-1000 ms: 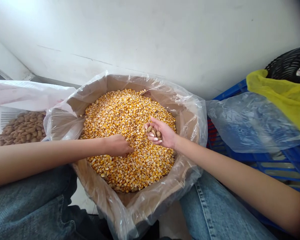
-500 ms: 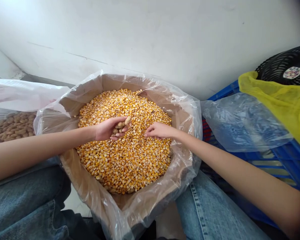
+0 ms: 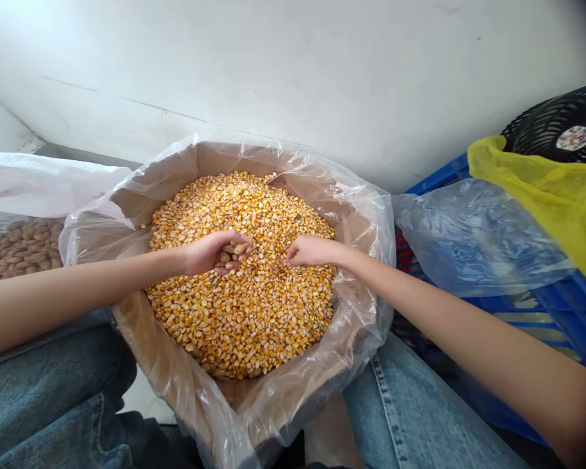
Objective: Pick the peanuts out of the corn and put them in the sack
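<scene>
In-shell peanuts [image 3: 233, 253] have passed from our right hand [image 3: 312, 251], now curled with fingertips at the corn kernels [image 3: 239, 312], grip unclear, into our left hand [image 3: 213, 253], closed around them above the kernels' middle; keeping that cup snug prevents spills.

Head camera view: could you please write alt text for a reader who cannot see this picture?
A left hand holds peanuts in shell over dried corn kernels in a plastic-lined cardboard box, the right hand beside it. More peanuts lie in a bag at left.
</scene>
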`<control>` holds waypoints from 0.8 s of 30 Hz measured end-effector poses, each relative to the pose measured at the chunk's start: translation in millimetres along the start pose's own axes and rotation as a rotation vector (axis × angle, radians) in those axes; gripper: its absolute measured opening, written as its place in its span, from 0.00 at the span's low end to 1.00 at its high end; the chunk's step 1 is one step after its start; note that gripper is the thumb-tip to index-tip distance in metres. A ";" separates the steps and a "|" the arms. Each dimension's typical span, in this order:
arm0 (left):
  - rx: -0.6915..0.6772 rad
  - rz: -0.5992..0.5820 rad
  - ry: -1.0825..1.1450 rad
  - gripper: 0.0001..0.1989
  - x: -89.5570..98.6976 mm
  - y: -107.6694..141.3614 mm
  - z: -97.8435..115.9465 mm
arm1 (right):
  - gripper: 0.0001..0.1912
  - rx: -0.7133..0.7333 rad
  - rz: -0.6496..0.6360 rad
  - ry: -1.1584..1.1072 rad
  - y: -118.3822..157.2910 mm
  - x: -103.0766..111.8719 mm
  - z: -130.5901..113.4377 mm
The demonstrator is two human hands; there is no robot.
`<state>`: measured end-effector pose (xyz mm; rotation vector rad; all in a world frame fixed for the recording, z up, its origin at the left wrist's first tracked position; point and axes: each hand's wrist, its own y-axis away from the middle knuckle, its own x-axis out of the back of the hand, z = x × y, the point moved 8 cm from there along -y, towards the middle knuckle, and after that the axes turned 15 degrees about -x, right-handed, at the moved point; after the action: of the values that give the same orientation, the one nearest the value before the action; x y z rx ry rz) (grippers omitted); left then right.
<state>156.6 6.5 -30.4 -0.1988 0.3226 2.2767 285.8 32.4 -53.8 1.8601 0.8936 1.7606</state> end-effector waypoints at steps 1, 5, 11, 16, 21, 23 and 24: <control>-0.021 -0.012 -0.034 0.10 1.0 -0.7 1.0 | 0.11 -0.003 0.016 0.007 0.7 5.2 1.8; -0.033 -0.028 -0.107 0.11 2.7 -2.0 0.3 | 0.09 -0.018 0.053 0.089 2.6 2.3 -5.4; 0.106 0.038 -0.080 0.16 4.1 0.8 -12.4 | 0.12 -0.086 0.191 0.244 -2.0 -28.8 -17.2; 0.141 0.034 -0.070 0.16 3.1 3.0 -15.7 | 0.11 -0.042 0.016 0.138 -13.4 -45.6 -11.9; 0.102 0.066 0.016 0.11 5.2 1.4 -10.0 | 0.11 0.028 -0.184 -0.102 -7.0 -23.1 -9.8; 0.066 0.126 0.044 0.11 10.7 0.0 -6.9 | 0.12 0.049 -0.226 -0.267 0.6 -5.1 -9.4; 0.057 0.154 0.046 0.12 13.6 -0.2 -6.6 | 0.12 0.062 -0.247 -0.369 4.8 3.9 -9.6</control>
<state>148.1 14.4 -40.1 -0.2037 0.4402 2.4141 277.1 30.7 -46.7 1.9324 0.9880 1.2058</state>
